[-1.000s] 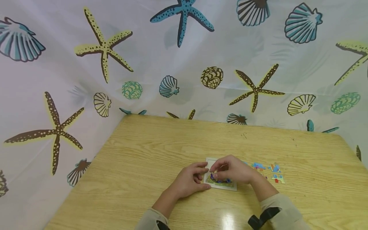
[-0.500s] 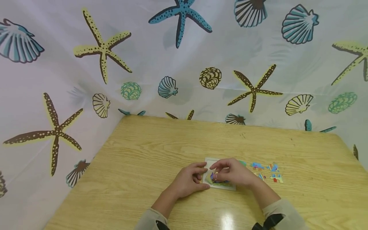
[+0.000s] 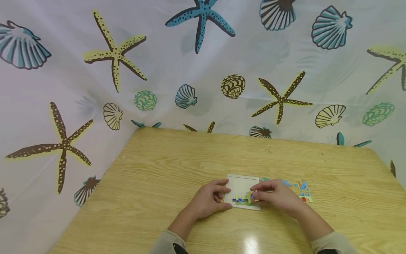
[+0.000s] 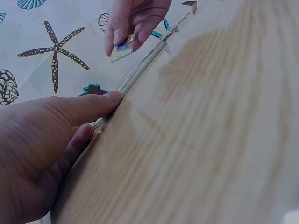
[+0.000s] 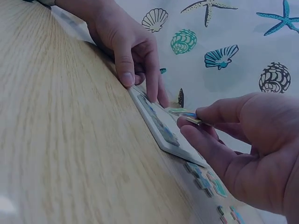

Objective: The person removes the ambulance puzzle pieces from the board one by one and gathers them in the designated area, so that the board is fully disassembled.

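Note:
My left hand [image 3: 209, 199] holds the left side of a small white puzzle tray [image 3: 242, 183], its thumb at the near left corner. Along the tray's near side lies a strip of colourful jigsaw pieces [image 3: 239, 200]; the rest of the visible tray floor is bare. Over the tray's right part, my right hand [image 3: 280, 197] pinches a yellow-green jigsaw piece [image 3: 252, 197] between thumb and fingers. The right wrist view shows this held piece [image 5: 189, 115] raised and tilted above the tray, apart from it. My right hand hides part of the tray's right edge.
Several loose jigsaw pieces [image 3: 301, 185] lie right of the tray, some partly behind my right hand. A wood-grain table [image 3: 165, 162] carries everything. A white curtain [image 3: 203, 70] printed with starfish and shells hangs along its back and sides.
My right hand has moved right from the tray's left part, carrying the yellow-green piece, so more bare tray floor shows. My left hand has stayed in place.

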Action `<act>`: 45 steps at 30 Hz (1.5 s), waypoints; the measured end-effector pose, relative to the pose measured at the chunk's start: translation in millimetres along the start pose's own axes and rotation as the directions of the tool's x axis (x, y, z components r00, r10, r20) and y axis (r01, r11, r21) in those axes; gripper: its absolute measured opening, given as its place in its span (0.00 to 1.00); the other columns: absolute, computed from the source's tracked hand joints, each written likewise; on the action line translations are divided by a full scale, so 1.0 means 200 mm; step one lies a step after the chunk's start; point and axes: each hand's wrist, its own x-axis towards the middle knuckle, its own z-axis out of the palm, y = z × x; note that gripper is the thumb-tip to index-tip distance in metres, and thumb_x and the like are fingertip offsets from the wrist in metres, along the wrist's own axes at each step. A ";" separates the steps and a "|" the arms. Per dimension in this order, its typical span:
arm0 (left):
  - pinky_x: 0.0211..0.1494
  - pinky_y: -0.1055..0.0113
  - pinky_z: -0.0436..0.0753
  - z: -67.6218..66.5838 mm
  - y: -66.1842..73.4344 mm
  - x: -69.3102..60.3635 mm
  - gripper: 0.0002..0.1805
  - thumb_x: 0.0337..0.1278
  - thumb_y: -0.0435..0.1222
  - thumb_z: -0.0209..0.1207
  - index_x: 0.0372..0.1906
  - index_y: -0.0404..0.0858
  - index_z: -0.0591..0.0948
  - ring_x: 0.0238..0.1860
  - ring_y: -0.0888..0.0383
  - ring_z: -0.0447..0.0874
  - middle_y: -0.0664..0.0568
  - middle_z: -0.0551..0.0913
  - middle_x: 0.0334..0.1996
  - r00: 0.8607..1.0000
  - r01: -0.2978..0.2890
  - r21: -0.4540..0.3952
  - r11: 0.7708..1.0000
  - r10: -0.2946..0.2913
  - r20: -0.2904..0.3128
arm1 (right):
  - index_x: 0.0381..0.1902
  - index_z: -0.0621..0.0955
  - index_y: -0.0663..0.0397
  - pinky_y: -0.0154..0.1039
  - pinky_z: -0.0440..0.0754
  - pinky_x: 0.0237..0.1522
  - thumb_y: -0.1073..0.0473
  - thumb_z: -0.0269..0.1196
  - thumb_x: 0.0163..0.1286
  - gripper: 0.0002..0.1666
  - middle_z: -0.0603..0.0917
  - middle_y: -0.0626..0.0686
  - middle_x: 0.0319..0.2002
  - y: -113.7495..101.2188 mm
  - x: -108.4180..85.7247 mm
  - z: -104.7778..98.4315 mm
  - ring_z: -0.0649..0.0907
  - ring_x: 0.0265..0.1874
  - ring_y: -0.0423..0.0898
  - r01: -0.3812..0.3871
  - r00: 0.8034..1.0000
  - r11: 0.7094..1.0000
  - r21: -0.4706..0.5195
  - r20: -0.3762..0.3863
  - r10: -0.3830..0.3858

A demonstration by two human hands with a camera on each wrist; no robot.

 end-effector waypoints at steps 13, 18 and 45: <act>0.41 0.76 0.79 0.00 0.01 0.00 0.17 0.48 0.40 0.76 0.45 0.41 0.89 0.35 0.66 0.76 0.55 0.73 0.69 1.000 0.011 0.006 1.000 -0.011 -0.009 | 0.57 0.81 0.69 0.37 0.87 0.41 0.57 0.66 0.70 0.24 0.86 0.53 0.45 0.07 -0.14 -0.09 0.85 0.37 0.42 -0.047 0.995 0.998 -0.039 -0.090 0.043; 0.41 0.76 0.79 0.00 0.00 0.00 0.17 0.48 0.40 0.76 0.44 0.41 0.89 0.35 0.66 0.76 0.54 0.73 0.70 1.000 0.011 0.012 1.000 -0.011 -0.010 | 0.54 0.82 0.69 0.33 0.85 0.35 0.57 0.66 0.69 0.22 0.87 0.56 0.42 0.10 -0.17 -0.09 0.82 0.31 0.40 -0.034 0.992 0.991 -0.131 -0.128 0.017; 0.40 0.75 0.79 -0.01 0.01 0.00 0.14 0.49 0.41 0.75 0.42 0.42 0.89 0.34 0.66 0.77 0.52 0.73 0.70 1.000 -0.008 0.019 1.000 0.009 -0.004 | 0.52 0.82 0.64 0.35 0.85 0.34 0.56 0.69 0.66 0.21 0.86 0.57 0.44 0.01 -0.08 0.05 0.86 0.36 0.46 0.076 0.982 0.954 -0.291 -0.146 -0.123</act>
